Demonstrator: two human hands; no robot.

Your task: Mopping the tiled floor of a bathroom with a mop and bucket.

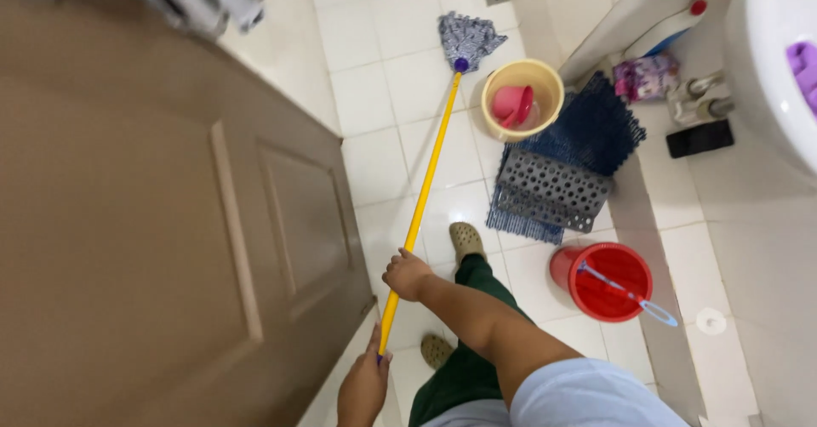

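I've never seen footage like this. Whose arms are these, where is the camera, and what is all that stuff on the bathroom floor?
There is no machine here: the one picture comes from a camera worn on a person's head, looking down at their own arms and feet. Both hands hold a mop with a yellow handle. The right hand has its grip partway along the handle, and the left hand holds the near end. The mop head rests on the white tiled floor. Beside it stands a yellow bucket with a pink scoop inside. Nearer lie a blue mat and a grey perforated mat, then a red bucket. A brown door stands on the left.
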